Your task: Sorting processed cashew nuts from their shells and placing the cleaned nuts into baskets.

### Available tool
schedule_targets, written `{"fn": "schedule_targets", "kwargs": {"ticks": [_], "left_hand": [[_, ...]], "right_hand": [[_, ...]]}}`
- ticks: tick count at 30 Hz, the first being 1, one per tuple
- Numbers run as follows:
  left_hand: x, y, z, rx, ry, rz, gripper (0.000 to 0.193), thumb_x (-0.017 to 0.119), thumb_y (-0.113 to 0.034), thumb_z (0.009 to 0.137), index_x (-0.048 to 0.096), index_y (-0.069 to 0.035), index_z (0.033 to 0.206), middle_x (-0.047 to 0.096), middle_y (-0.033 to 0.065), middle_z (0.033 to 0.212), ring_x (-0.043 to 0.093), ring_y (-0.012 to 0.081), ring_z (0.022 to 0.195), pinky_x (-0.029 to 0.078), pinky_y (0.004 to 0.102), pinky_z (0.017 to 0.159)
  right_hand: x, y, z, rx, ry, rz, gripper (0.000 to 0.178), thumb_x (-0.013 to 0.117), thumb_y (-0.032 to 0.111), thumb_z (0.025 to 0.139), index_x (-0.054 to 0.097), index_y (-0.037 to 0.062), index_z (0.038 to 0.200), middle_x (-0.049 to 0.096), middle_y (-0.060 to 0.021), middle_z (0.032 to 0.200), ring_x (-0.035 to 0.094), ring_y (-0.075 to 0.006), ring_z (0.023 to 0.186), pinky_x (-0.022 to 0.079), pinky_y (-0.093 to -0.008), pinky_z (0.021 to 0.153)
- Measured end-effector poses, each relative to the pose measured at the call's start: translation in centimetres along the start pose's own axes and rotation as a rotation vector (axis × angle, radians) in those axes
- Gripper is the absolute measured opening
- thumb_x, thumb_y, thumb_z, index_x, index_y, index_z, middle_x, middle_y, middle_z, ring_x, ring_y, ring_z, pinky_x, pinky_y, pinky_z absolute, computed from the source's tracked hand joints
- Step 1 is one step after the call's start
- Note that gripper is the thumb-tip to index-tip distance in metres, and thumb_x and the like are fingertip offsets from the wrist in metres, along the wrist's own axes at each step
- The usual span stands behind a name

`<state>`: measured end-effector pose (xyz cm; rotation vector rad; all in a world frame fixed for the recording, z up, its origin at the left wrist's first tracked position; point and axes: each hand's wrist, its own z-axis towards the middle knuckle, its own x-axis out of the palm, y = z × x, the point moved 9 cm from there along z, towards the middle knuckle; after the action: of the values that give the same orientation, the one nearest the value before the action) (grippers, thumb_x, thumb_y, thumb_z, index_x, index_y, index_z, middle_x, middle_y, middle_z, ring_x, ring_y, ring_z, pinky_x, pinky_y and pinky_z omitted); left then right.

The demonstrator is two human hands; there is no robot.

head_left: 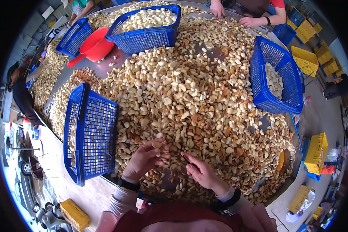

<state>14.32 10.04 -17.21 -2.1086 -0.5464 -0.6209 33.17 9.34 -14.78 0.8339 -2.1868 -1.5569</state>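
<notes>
My left hand (pixel 143 159) is raised over a broad heap of small oval pieces (pixel 158 100), cream, brown and orange, like nuts or cloves. Its thumb and fingers pinch one brownish piece (pixel 157 144). To the right, my right hand (pixel 205 176) is closed around a slim dark tool (pixel 191 160) like a small knife; its tip points toward the left hand. The two hands are apart, low over the near part of the heap. Left of my left hand, a blue lattice basket (pixel 98 133) stands tilted at the table's edge.
Blue baskets of whiter pieces stand at the far side (pixel 147 40) and right (pixel 276 77). A red scoop (pixel 98 45) lies by another blue basket (pixel 75 36). Across the table are a co-worker's hands (pixel 251 22). Yellow crates (pixel 316 154) stand on the floor.
</notes>
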Motion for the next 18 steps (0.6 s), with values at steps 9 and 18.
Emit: {"fn": "schedule_targets", "kwargs": {"ticks": [9, 18], "left_hand": [[2.5, 1.1, -1.2, -0.048, 0.000, 0.270, 0.038, 0.054, -0.021, 0.101, 0.051, -0.001, 0.133, 0.065, 0.0078, 0.102, 0.060, 0.0121, 0.068, 0.048, 0.0209, 0.058], [3.4, 2.4, -0.8, -0.092, 0.024, -0.033, 0.032, 0.054, -0.020, 0.102, 0.056, 0.002, 0.124, 0.066, 0.0107, 0.100, 0.063, 0.0152, 0.076, 0.050, 0.0209, 0.063]], "right_hand": [[0.5, 3.3, 1.1, -0.243, 0.020, -0.011, 0.049, 0.051, 0.012, 0.101, 0.039, 0.0035, 0.147, 0.057, -0.0200, 0.132, 0.059, -0.0255, 0.121, 0.045, -0.0327, 0.099], [1.3, 4.1, 0.6, -0.371, 0.065, 0.061, 0.050, 0.052, 0.014, 0.101, 0.037, 0.0036, 0.148, 0.050, -0.0170, 0.143, 0.055, -0.0279, 0.127, 0.043, -0.0345, 0.103]]}}
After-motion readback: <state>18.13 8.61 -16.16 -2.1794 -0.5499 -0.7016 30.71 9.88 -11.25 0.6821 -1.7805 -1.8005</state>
